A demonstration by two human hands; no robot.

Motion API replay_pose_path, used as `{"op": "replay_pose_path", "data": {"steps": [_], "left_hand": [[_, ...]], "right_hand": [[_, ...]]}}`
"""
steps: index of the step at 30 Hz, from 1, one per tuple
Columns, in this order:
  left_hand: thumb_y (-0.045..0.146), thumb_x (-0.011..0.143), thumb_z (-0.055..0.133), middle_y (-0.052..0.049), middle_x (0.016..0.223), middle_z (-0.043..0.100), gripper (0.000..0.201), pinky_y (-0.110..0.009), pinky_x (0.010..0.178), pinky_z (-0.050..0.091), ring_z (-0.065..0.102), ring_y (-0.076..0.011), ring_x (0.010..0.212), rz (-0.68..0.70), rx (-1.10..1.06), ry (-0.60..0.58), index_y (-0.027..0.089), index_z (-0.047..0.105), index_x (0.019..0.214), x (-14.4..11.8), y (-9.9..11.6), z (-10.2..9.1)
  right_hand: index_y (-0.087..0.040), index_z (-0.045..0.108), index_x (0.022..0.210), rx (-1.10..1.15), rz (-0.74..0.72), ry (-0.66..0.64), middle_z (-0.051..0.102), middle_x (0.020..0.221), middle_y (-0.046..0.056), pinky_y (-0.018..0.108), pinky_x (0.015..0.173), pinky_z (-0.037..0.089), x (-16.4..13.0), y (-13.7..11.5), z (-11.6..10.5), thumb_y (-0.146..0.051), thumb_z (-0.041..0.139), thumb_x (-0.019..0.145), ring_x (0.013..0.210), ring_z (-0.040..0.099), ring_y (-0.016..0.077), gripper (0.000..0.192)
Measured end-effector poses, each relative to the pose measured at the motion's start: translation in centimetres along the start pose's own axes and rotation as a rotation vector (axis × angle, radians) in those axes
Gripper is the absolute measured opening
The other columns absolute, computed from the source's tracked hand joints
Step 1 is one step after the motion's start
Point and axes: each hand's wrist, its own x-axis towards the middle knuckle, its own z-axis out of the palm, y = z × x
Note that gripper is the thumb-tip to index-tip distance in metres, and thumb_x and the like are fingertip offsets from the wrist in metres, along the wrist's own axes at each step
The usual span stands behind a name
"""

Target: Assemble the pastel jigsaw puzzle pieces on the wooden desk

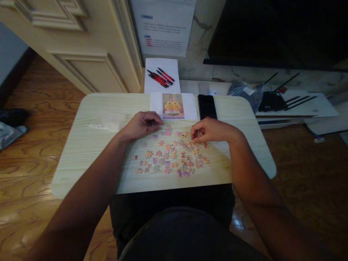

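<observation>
Many small jigsaw puzzle pieces (pixel 173 155) in pink, orange and purple lie loosely spread over the middle of the pale wooden table (pixel 89 156). My left hand (pixel 143 126) rests at the upper left edge of the spread, its fingers curled and thumb close to the index fingertip by a pink piece (pixel 168 131). Over the upper right of the pieces, my right hand (pixel 208 130) is bent in a pinch, fingertips down near orange pieces. Whatever either hand holds is too small to make out. Beyond the pieces lies a printed picture (pixel 173 106) of a yellow cartoon animal.
A dark phone (pixel 207 107) lies right of the picture, behind my right hand. A clear plastic bag (pixel 107 122) is on the table's left. Several red and black pens (pixel 161 77) rest on white paper behind the table. A black router (pixel 273 101) stands on the low cabinet.
</observation>
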Motion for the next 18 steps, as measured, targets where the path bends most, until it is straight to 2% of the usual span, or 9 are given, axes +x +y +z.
{"op": "replay_pose_path", "data": {"steps": [3, 5, 11, 18], "left_hand": [[0.030, 0.084, 0.086, -0.006, 0.093, 0.079, 0.015, -0.029, 0.073, 0.060, 0.071, -0.0150, 0.079, -0.016, 0.025, 0.008, 0.018, 0.083, 0.093, 0.0, -0.1, 0.1], [0.032, 0.084, 0.087, -0.006, 0.092, 0.078, 0.017, -0.029, 0.072, 0.060, 0.071, -0.0150, 0.078, -0.023, 0.024, 0.008, 0.018, 0.083, 0.094, 0.0, -0.2, 0.1], [0.032, 0.083, 0.089, -0.007, 0.094, 0.079, 0.018, -0.030, 0.074, 0.061, 0.072, -0.0161, 0.081, -0.018, -0.002, 0.008, 0.018, 0.083, 0.094, 0.0, -0.4, 0.0], [0.031, 0.081, 0.088, -0.006, 0.091, 0.078, 0.019, -0.028, 0.070, 0.059, 0.070, -0.0149, 0.076, -0.040, -0.016, 0.013, 0.017, 0.083, 0.092, 0.0, -0.4, 0.2]], "right_hand": [[-0.021, 0.083, 0.096, 0.012, 0.061, -0.114, 0.080, 0.078, 0.000, 0.028, 0.063, 0.047, -0.6, 0.2, -0.2, -0.041, 0.085, 0.084, 0.064, 0.068, 0.0151, 0.024], [-0.020, 0.084, 0.096, -0.018, 0.078, -0.140, 0.079, 0.077, 0.000, 0.028, 0.062, 0.046, -0.9, 0.4, -0.4, -0.040, 0.086, 0.082, 0.065, 0.067, 0.0152, 0.024], [-0.021, 0.083, 0.095, -0.022, 0.072, -0.095, 0.077, 0.074, -0.001, 0.028, 0.062, 0.046, -0.7, 0.4, -0.2, -0.041, 0.085, 0.085, 0.059, 0.064, 0.0133, 0.023], [-0.021, 0.079, 0.086, -0.040, -0.025, -0.091, 0.071, 0.066, -0.003, 0.027, 0.060, 0.042, 1.1, -0.4, 2.0, -0.035, 0.084, 0.085, 0.058, 0.061, 0.0126, 0.016]]}}
